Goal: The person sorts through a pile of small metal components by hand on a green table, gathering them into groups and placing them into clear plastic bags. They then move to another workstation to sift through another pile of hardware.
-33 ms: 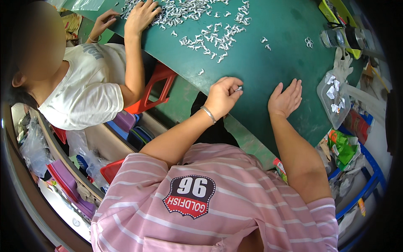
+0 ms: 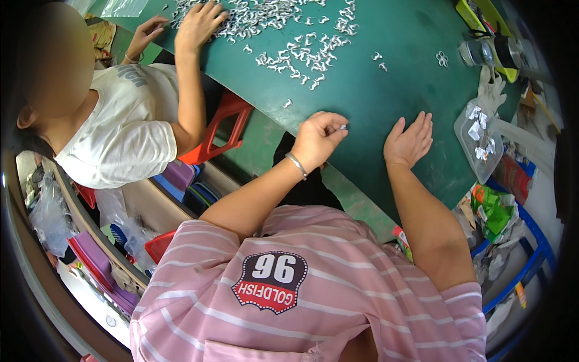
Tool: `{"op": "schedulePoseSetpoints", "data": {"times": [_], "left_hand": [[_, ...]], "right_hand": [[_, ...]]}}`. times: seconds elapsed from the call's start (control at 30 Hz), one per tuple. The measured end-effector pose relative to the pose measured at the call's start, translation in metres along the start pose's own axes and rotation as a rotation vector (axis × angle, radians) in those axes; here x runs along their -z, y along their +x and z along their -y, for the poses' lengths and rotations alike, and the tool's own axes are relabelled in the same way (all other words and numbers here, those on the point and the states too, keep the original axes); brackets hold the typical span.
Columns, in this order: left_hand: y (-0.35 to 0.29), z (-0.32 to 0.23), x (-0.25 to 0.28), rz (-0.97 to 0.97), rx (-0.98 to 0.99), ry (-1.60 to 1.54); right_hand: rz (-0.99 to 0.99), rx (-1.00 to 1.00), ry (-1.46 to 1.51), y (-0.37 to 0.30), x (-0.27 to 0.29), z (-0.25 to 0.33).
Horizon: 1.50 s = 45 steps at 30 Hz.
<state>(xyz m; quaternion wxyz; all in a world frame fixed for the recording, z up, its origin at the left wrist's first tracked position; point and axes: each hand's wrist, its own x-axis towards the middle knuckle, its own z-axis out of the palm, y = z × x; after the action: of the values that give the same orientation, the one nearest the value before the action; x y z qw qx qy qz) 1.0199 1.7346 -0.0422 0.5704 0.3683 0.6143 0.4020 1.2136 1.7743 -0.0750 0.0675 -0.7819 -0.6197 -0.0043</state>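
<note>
My left hand (image 2: 318,140), with a silver bangle at the wrist, is held over the near edge of the green table (image 2: 386,90). Its thumb and forefinger pinch a small silver metal piece (image 2: 343,127), mostly hidden by the fingers. Palm down and fingers stretched, my right hand (image 2: 410,140) lies on the tabletop to the right, holding nothing. Ahead of my left hand one curved silver piece (image 2: 287,103) lies alone. Beyond it is a loose group of similar curved metal pieces (image 2: 310,55), and a denser pile (image 2: 259,18) spreads at the far left.
A co-worker (image 2: 120,127) sits at the left, one hand (image 2: 199,27) at the pile. On the right are a clear plastic tray (image 2: 467,142) with shiny scraps, a white glove (image 2: 491,87), a glass jar (image 2: 476,53) and a yellow-green basket (image 2: 467,15). A red stool (image 2: 226,123) stands left.
The co-worker's hands have shifted slightly at the pile. My own hands stay almost where they were, the left keeping its pinch on the metal piece.
</note>
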Motion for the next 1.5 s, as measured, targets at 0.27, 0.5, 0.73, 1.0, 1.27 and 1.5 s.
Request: {"op": "schedulePoseSetpoints", "data": {"times": [0.27, 0.5, 0.73, 1.0, 1.27, 1.5], "left_hand": [[-0.005, -0.028, 0.015, 0.027, 0.346, -0.712], [-0.023, -0.035, 0.033, -0.011, 0.265, -0.815], [-0.075, -0.077, 0.055, -0.116, 0.144, -0.769], [-0.126, -0.088, 0.066, -0.27, -0.048, -0.769], [-0.139, -0.077, 0.057, -0.28, -0.074, -0.898], [-0.126, -0.093, 0.054, -0.058, -0.156, -1.083]], "right_hand": [[0.006, -0.019, -0.011, 0.005, 0.003, 0.002], [0.063, -0.036, -0.133, 0.007, 0.036, 0.023], [-0.155, 0.114, -0.2, -0.003, -0.001, 0.002], [-0.816, 0.202, 0.03, -0.008, 0.011, 0.018], [-0.601, 0.263, -0.081, -0.012, -0.026, 0.013], [0.175, -0.037, -0.125, 0.015, 0.031, -0.003]]}}
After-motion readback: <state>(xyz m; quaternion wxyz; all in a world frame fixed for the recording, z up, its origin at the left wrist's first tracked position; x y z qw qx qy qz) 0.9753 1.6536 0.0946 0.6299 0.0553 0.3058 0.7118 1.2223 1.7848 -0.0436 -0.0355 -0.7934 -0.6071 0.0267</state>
